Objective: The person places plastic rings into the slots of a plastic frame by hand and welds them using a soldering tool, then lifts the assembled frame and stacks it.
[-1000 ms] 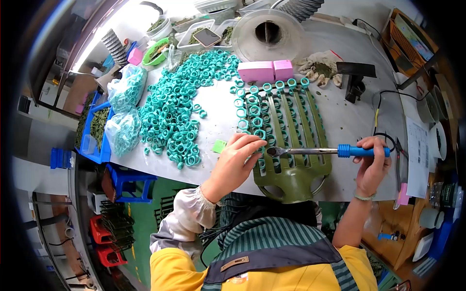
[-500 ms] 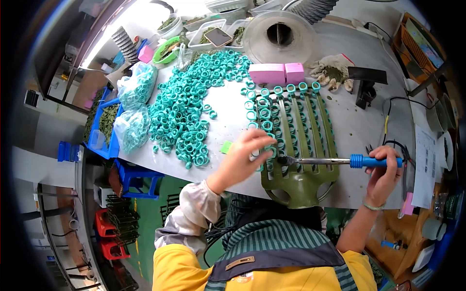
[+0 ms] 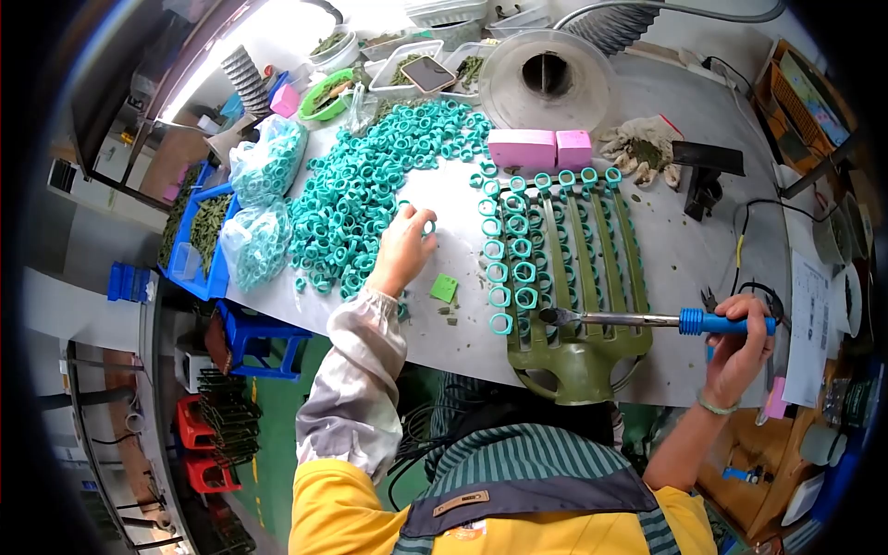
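Note:
My left hand [image 3: 404, 250] is at the right edge of a big heap of teal rings [image 3: 347, 199], fingers bent, with a teal ring [image 3: 428, 227] at the fingertips. In my right hand [image 3: 740, 356] is a soldering iron with a blue handle [image 3: 712, 322] and a long metal shaft. Its dark flat tip [image 3: 553, 316] lies over the left bars of an olive-green comb-shaped frame [image 3: 578, 356]. Teal rings line the frame's bars, and an outer column of rings [image 3: 497, 273] runs along its left side.
Pink blocks [image 3: 523, 148] and a soiled glove [image 3: 643, 148] lie behind the frame. A black stand [image 3: 708, 171] is at the right. Bags of rings [image 3: 254, 245] sit left of the heap. A green square [image 3: 444, 288] lies near my left hand.
My left hand has moved left from the frame's left side to the ring heap. The soldering iron stays over the frame in my right hand. The view has shifted slightly.

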### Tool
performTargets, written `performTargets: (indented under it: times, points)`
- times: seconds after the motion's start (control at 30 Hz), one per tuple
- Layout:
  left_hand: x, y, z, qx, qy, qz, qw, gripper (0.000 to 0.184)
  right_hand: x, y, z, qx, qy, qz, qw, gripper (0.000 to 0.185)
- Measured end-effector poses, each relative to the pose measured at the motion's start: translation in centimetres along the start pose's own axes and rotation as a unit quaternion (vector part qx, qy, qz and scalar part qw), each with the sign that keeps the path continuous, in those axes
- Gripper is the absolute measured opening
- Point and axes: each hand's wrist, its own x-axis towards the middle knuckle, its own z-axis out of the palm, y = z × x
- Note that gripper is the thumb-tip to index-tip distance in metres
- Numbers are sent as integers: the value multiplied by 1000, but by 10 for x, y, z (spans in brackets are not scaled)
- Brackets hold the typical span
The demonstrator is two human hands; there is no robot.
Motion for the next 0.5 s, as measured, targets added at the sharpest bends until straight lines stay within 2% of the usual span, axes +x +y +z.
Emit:
performTargets:
  times: [0.13, 0.17, 0.23, 0.3, 0.33, 0.43, 0.47, 0.5]
  points:
    - [-19, 28, -17, -166, 3, -90, 982, 16, -1, -4, -5, 8, -3, 10, 1000, 27]
    - [-26, 44, -29, -187, -35, -128, 973, 15, -1, -5, -6, 7, -2, 11, 1000, 27]
    - [-44, 60, -35, -389, -61, -131, 910, 10, -2, -5, -7, 8, -2, 11, 1000, 28]
    - [-64, 80, -41, -461, -77, -114, 877, 10, -3, -5, -10, 10, -7, 13, 1000, 27]
    - [-72, 89, -46, -480, -119, -144, 857, 11, -4, -5, -9, 11, -9, 13, 1000, 27]
    - [-87, 124, -57, -434, -131, -94, 886, 23, -5, -5, -9, 18, -14, 14, 1000, 25]
    - [-89, 134, -60, -445, -137, -89, 881, 35, -6, -4, -11, 21, -15, 15, 1000, 25]
    - [-92, 140, -58, -440, -138, -68, 885, 38, -7, -3, -11, 20, -14, 16, 1000, 25]
